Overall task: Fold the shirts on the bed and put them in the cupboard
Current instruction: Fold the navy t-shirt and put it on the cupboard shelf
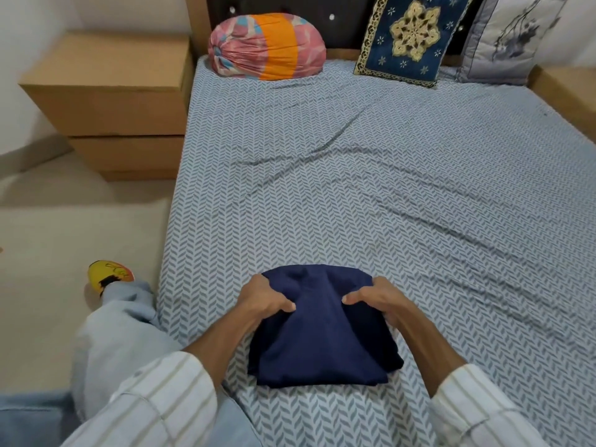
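Both hands (264,301) (377,301) grip the folded navy shirt (322,343) near the bed (387,188) edge.

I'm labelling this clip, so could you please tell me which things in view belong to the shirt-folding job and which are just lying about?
Belongs to the job:
navy shirt, folded, on the bed
left hand and right hand, each gripping the shirt

Just lying about:
tied cloth bundle
blue embroidered cushion
grey cushion
bedside drawers
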